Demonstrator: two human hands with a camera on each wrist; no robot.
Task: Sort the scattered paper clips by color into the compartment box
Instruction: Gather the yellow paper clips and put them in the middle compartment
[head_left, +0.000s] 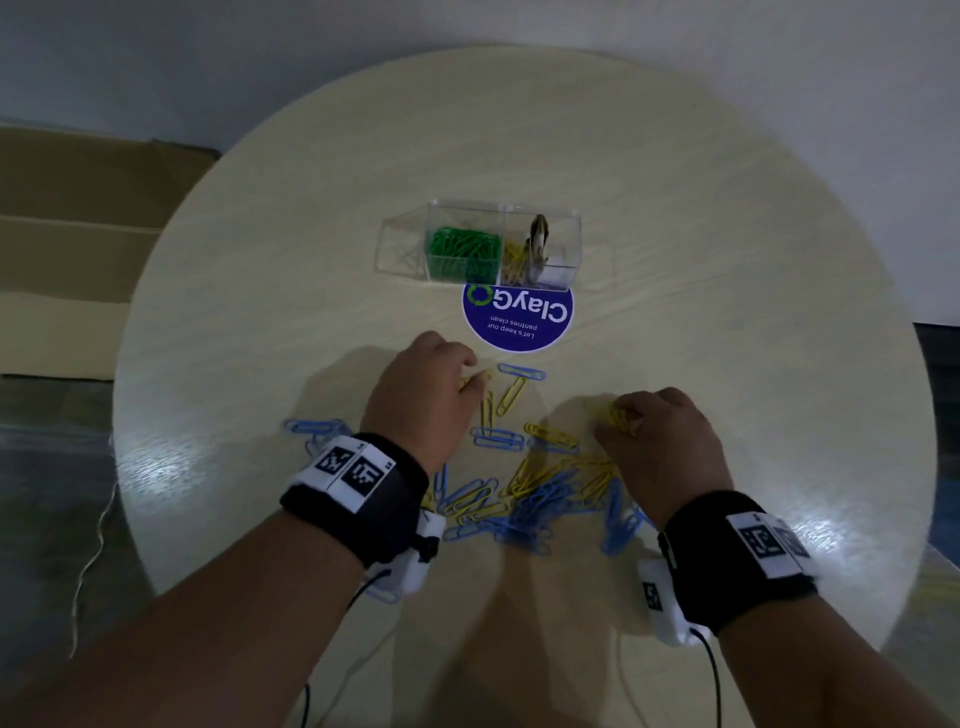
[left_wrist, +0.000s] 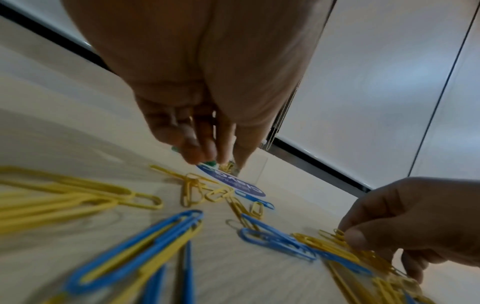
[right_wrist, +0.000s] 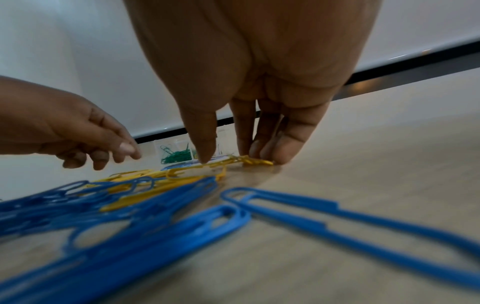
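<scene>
A clear compartment box (head_left: 567, 228) stands past the table's middle, with green paper clips (head_left: 462, 248) in one cell and yellow ones (head_left: 511, 261) in the cell beside it. Blue and yellow clips lie mixed in a pile (head_left: 535, 493) near me. My right hand (head_left: 610, 415) pinches a bunch of yellow clips (right_wrist: 249, 160) against the table at the pile's right edge. My left hand (head_left: 470, 371) hovers over loose yellow clips (head_left: 485, 410) at the pile's far side. Its fingers (right_wrist: 127, 148) are loosely curled and hold nothing.
A round blue sticker (head_left: 519, 322) lies between the box and my hands. A dark metal object (head_left: 538, 241) stands in the box's yellow cell. Flattened cardboard (head_left: 78, 234) lies on the floor to the left. The round table's rim (head_left: 130, 415) curves close on the left.
</scene>
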